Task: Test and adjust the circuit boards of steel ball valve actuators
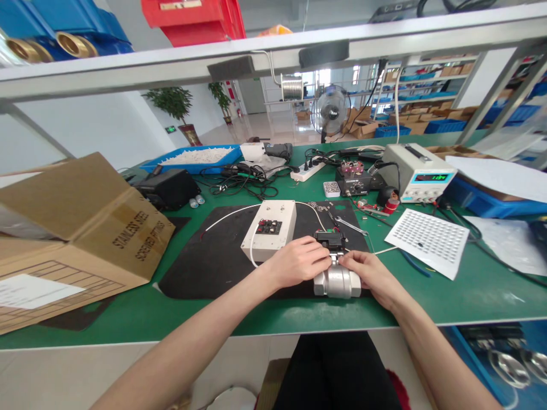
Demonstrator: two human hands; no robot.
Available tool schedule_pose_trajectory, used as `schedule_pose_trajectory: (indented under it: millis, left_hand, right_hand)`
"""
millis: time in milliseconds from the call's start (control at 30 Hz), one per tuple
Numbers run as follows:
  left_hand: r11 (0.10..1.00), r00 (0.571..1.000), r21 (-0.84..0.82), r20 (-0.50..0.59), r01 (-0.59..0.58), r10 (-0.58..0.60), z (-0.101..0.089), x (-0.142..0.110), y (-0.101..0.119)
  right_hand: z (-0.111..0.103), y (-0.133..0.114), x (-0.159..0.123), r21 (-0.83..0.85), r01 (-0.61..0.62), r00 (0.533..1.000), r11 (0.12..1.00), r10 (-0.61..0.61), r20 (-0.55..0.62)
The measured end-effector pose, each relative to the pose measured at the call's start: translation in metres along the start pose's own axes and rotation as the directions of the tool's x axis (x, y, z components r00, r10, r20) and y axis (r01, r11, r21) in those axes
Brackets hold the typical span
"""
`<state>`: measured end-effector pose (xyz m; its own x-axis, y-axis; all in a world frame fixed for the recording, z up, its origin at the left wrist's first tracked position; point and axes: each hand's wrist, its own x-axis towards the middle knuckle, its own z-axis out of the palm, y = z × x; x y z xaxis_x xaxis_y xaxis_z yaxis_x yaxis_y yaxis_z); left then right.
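Left hand [301, 261] and right hand [368, 273], fingers curled, hold the valve [337, 282] near a white box [269, 229].

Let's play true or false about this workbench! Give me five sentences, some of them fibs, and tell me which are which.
1. The left hand and right hand are both at the shiny metal fitting. True.
2. The cardboard box is at the right end of the bench. False: it is at the left end.
3. The power supply has glowing green numbers. True.
4. The wrench lies on top of the white box. False: it lies to the right of that box.
5. The dotted white sheet is to the right of the right hand. True.
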<state>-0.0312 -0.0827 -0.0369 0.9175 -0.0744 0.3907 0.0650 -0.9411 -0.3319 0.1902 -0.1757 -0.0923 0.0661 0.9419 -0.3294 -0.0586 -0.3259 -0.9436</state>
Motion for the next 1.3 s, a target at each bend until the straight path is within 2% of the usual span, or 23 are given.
schedule_pose_trajectory:
  millis: [400,467,500,533,567,600,633,767,933,967,1000,1133,1233,1300]
  left_hand:
    - [1.0,0.999,-0.01,-0.015,0.028,-0.028,-0.007,-0.001,-0.001]
    - [0.991,0.987,-0.025,-0.089,0.131,-0.132,-0.009,-0.004,0.005]
    - [0.972,0.96,-0.048,-0.153,0.229,-0.234,-0.01,-0.006,0.011]
    - [0.933,0.904,-0.089,-0.231,0.35,-0.361,-0.011,-0.008,0.019]
    - [0.863,0.81,-0.15,-0.299,0.482,-0.504,-0.011,-0.009,0.03]
    - [0.815,0.749,-0.177,-0.327,0.551,-0.577,-0.011,-0.01,0.042]
    - [0.777,0.709,-0.198,-0.322,0.597,-0.627,-0.009,-0.009,0.055]
    - [0.562,0.542,-0.33,-0.161,0.758,-0.825,0.002,0.004,0.1]
    - [0.324,0.328,-0.517,-0.087,0.792,-0.941,0.009,0.019,0.121]
    - [0.303,0.303,-0.516,-0.087,0.801,-0.949,0.009,0.021,0.122]
    - [0.296,0.296,-0.509,-0.083,0.808,-0.952,0.008,0.021,0.123]
    - [0.299,0.338,-0.565,-0.039,0.769,-0.94,0.007,0.024,0.123]
    - [0.297,0.304,-0.537,-0.077,0.79,-0.949,0.009,0.025,0.123]
    - [0.287,0.306,-0.549,-0.06,0.785,-0.95,0.011,0.025,0.124]
  right_hand:
    - [0.001,-0.002,-0.001,-0.002,-0.01,1.0,1.0,0.01,-0.011]
    - [0.001,-0.003,-0.001,-0.002,-0.009,1.0,1.0,0.008,-0.011]
    - [0.002,-0.003,-0.002,-0.001,-0.007,1.0,1.0,0.007,-0.01]
    - [0.002,-0.003,-0.002,-0.001,-0.007,1.0,1.0,0.007,-0.01]
    - [0.001,-0.003,-0.002,-0.001,-0.008,1.0,1.0,0.008,-0.011]
    - [0.001,-0.003,-0.001,-0.001,-0.008,1.0,1.0,0.008,-0.012]
    - [0.001,-0.003,-0.001,0.0,-0.008,1.0,1.0,0.008,-0.013]
    - [0.001,-0.002,-0.001,0.004,-0.002,1.0,1.0,0.002,-0.012]
    - [0.001,-0.002,-0.001,0.004,-0.002,1.0,1.0,0.002,-0.018]
    - [0.001,-0.003,-0.001,0.003,-0.001,1.0,1.0,0.001,-0.018]
    - [0.001,-0.003,-0.001,0.003,-0.001,1.0,1.0,0.001,-0.017]
    - [0.001,-0.002,-0.001,0.004,0.002,1.0,1.0,-0.002,-0.022]
    - [0.001,-0.002,-0.002,0.007,0.005,1.0,1.0,-0.005,-0.021]
    - [0.001,-0.002,-0.002,0.01,0.006,1.0,1.0,-0.005,-0.016]
